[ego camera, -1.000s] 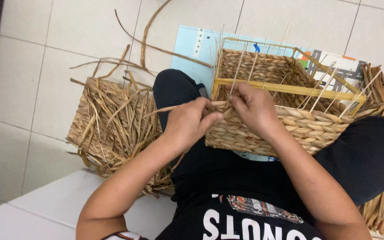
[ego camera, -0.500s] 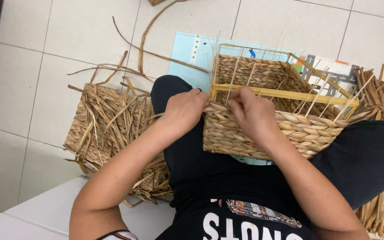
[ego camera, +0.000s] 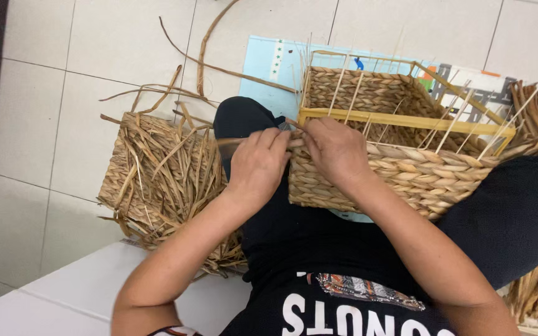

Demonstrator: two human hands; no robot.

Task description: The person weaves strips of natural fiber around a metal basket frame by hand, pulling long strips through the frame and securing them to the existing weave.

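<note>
Pale tiled floor (ego camera: 94, 56) with grey grout filling the upper left of the frame, half-woven basket (ego camera: 400, 143) at centre right on the person's lap, left hand (ego camera: 258, 165) and right hand (ego camera: 337, 152) close together, pinching a straw strand (ego camera: 235, 141) at its near rim, loose straw bundle (ego camera: 163, 180) on the floor at left, light blue mat (ego camera: 275, 68) beneath the basket.

Pale tiled floor (ego camera: 94, 43), evenly lit

Basket (ego camera: 406, 168) on lap, straw pile (ego camera: 157, 174) left, mat (ego camera: 269, 65) beneath
</note>
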